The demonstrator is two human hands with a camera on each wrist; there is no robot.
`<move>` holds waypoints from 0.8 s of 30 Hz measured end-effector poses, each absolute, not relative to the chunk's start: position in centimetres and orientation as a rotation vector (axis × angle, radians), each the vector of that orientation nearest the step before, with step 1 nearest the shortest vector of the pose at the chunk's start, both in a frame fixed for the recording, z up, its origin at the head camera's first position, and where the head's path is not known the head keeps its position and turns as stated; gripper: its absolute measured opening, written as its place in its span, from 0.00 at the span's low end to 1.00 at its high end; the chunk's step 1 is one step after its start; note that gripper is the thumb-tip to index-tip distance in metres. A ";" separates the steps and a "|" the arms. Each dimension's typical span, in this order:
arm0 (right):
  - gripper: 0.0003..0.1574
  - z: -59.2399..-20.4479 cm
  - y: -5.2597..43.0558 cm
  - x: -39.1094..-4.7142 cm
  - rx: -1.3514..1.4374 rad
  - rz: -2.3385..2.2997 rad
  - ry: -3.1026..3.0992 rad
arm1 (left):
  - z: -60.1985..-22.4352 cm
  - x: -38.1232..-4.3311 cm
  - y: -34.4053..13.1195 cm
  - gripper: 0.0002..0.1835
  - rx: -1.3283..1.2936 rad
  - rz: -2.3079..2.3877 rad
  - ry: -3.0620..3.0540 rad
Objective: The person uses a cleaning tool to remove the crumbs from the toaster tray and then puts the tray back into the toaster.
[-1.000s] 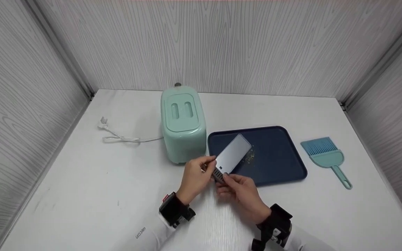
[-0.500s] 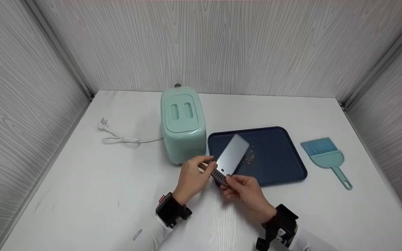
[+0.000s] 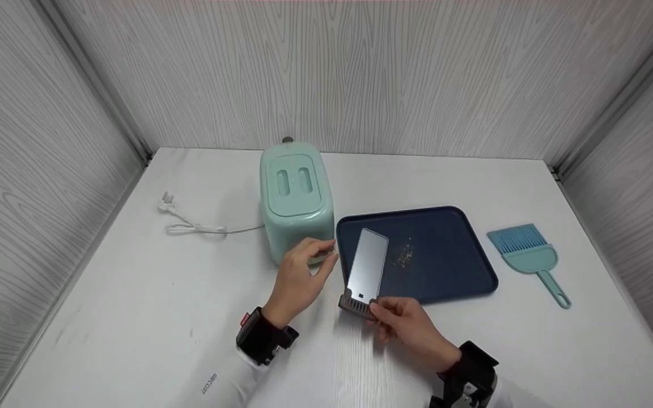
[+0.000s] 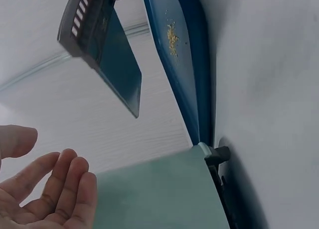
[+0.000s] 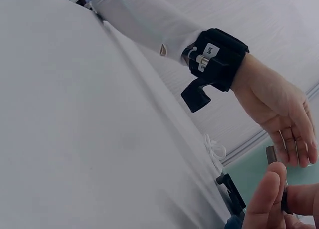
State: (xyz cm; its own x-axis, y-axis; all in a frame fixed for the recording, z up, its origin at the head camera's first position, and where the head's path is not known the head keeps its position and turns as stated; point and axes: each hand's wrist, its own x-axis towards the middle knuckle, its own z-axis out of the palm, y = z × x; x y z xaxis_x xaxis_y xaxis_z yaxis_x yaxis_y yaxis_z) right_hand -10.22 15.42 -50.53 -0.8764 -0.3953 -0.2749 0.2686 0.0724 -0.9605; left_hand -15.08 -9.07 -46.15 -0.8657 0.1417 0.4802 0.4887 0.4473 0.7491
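Note:
My right hand [image 3: 414, 331] pinches the dark slotted end of a toaster crumb tray [image 3: 368, 263], thumb on top. The flat metal plate of the crumb tray slants over the left part of a navy serving tray [image 3: 448, 249], raised off it in the left wrist view. My left hand [image 3: 298, 277] holds nothing, its fingers extended and thumb apart, close to the near end of a mint-green toaster [image 3: 297, 195]. Yellowish crumbs [image 3: 404, 256] lie on the serving tray. In the right wrist view the crumb tray is mostly hidden behind the right fingers [image 5: 264, 194].
A mint-green hand brush [image 3: 532, 258] with blue bristles lies right of the serving tray. On the left, the toaster's white cord [image 3: 196, 228] lies bundled with its plug. Woodgrain panels [image 3: 326, 73] enclose the white table at the back and sides.
The left hand has let go of the crumb tray and moved left. The right hand has shifted slightly toward the person, and the crumb tray has swung to a steeper angle, away from the crumbs.

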 end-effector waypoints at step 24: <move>0.16 -51.2 15.0 -8.0 -0.439 -1.638 1.960 | -43.4 -14.9 -12.6 0.13 -0.585 -1.225 -2.318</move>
